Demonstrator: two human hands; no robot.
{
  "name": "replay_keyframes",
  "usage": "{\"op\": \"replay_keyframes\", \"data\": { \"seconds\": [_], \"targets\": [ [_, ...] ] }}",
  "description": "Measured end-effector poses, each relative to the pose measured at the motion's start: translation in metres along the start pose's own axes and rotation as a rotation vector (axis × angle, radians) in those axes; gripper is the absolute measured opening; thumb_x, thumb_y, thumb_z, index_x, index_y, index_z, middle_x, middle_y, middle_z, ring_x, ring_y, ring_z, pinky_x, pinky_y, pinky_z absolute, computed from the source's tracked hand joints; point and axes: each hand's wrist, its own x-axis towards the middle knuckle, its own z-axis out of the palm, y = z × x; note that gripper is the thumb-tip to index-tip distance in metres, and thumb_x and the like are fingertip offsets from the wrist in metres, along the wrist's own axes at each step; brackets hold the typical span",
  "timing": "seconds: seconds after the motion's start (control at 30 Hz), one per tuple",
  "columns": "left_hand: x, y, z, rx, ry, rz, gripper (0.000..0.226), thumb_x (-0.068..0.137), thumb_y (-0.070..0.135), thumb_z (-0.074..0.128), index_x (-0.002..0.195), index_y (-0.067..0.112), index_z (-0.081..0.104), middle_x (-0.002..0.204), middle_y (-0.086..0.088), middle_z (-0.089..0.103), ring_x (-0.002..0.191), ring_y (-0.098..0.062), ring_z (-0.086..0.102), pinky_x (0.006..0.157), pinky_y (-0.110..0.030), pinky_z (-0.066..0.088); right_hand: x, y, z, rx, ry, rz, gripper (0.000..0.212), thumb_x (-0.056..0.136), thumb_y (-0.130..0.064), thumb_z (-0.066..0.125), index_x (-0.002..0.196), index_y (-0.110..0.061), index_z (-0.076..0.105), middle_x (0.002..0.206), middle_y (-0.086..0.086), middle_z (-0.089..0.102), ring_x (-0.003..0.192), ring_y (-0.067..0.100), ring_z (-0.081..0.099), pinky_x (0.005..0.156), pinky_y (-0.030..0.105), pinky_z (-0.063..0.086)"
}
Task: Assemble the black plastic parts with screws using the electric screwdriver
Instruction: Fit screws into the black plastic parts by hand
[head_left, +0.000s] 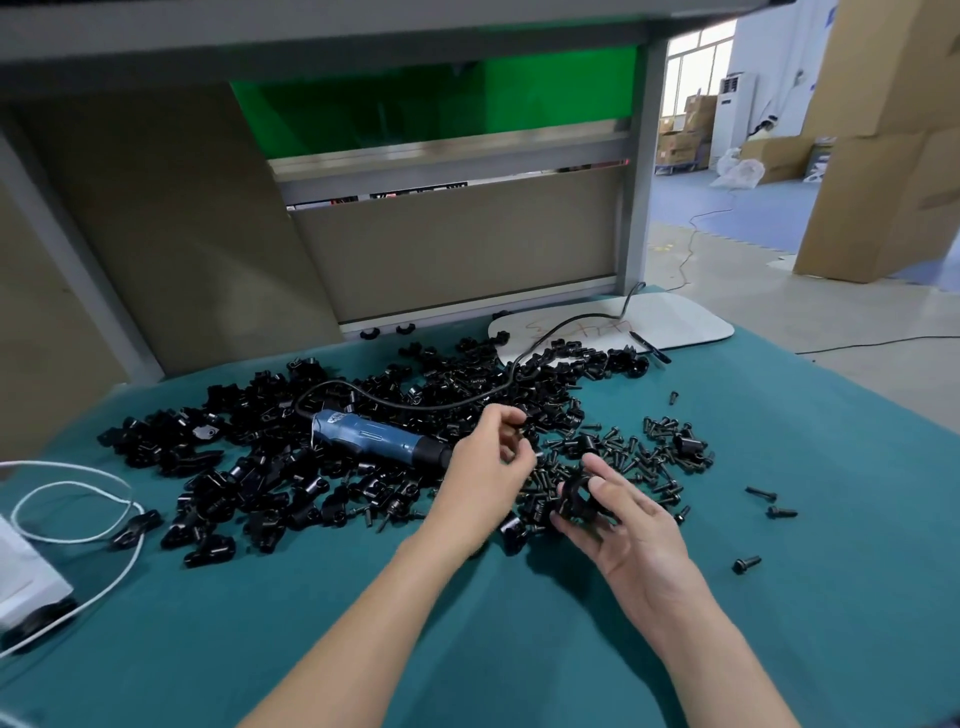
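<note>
Head view: teal mat (831, 587) (cartons (893, 156) behind); left hand (485, 467) pinches small piece (519, 440), right hand (631, 540) grips black part (574, 501).

A teal-covered tabletop (519, 649) carries a broad heap of black plastic parts (270, 405) spread from its left side to the middle and back to the far edge. Right of the heap lies a looser scatter of black screws (660, 452), with single strays nearer the right edge. An electric screwdriver (369, 439) lies on its side across the heap, its black cord (415, 405) running back to the far right corner, where it crosses a flat white board (670, 319). At the left edge sit a white box (26, 577) and a looped white cable (78, 541).
</note>
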Motion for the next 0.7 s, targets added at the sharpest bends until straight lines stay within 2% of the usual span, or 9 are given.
{"op": "replay_keyframes", "data": {
  "seconds": [0.1,0.2,0.3,0.37,0.47,0.6,0.7],
  "targets": [
    [-0.034,-0.009,-0.003,-0.400,0.103,-0.062,0.012,0.097,0.015,0.065,0.104,0.025,0.067,0.090,0.002,0.074,0.083,-0.009,0.069,0.075,-0.019,0.054,0.000,0.005,0.002,-0.157,-0.043,-0.020,0.037,0.074,-0.013,0.077,0.111,-0.014,0.080,0.094,0.014,0.076,0.086,0.024,0.075,0.075,0.040,0.063],
    [-0.059,-0.022,0.000,-0.610,0.131,-0.167,0.010,0.096,0.012,0.066,0.104,0.016,0.070,0.094,-0.001,0.077,0.085,-0.014,0.073,0.075,-0.021,0.055,-0.002,0.010,0.006,-0.298,-0.085,-0.029,0.036,0.077,-0.018,0.078,0.112,-0.021,0.080,0.109,0.015,0.077,0.100,0.029,0.075,0.081,0.040,0.062],
    [-0.067,-0.027,0.005,-0.638,0.132,-0.204,0.009,0.095,0.013,0.067,0.103,0.014,0.071,0.091,-0.001,0.077,0.082,-0.013,0.071,0.073,-0.021,0.055,-0.002,0.012,0.008,-0.369,-0.093,-0.036,0.028,0.087,-0.010,0.074,0.110,-0.024,0.081,0.113,0.015,0.077,0.105,0.030,0.075,0.082,0.038,0.063],
    [-0.069,-0.027,0.008,-0.636,0.119,-0.202,0.008,0.095,0.013,0.068,0.102,0.015,0.071,0.088,0.002,0.076,0.080,-0.010,0.070,0.072,-0.020,0.054,-0.003,0.014,0.008,-0.412,-0.102,-0.034,0.030,0.092,-0.003,0.069,0.110,-0.025,0.081,0.112,0.015,0.077,0.104,0.030,0.075,0.080,0.036,0.062],
    [-0.069,-0.026,0.010,-0.629,0.122,-0.216,0.007,0.095,0.013,0.068,0.101,0.016,0.071,0.087,0.003,0.075,0.079,-0.007,0.069,0.070,-0.020,0.055,-0.004,0.016,0.007,-0.476,-0.116,-0.045,0.032,0.093,-0.003,0.068,0.111,-0.027,0.080,0.112,0.015,0.077,0.102,0.031,0.075,0.082,0.036,0.062],
    [-0.070,-0.028,0.008,-0.633,0.116,-0.221,0.006,0.095,0.015,0.069,0.101,0.016,0.071,0.088,0.004,0.075,0.079,-0.005,0.069,0.070,-0.019,0.054,-0.003,0.018,0.003,-0.583,-0.154,-0.066,0.032,0.091,-0.013,0.075,0.116,-0.033,0.078,0.116,0.008,0.077,0.105,0.030,0.075,0.096,0.046,0.059],
    [-0.070,-0.030,0.005,-0.585,0.057,-0.207,0.008,0.096,0.021,0.068,0.096,0.015,0.072,0.078,0.007,0.073,0.071,-0.003,0.065,0.067,-0.017,0.052,-0.004,0.019,0.002,-0.643,-0.184,-0.090,0.043,0.075,-0.035,0.083,0.118,-0.038,0.076,0.112,0.005,0.078,0.103,0.027,0.076,0.100,0.047,0.057]
  ]
}}
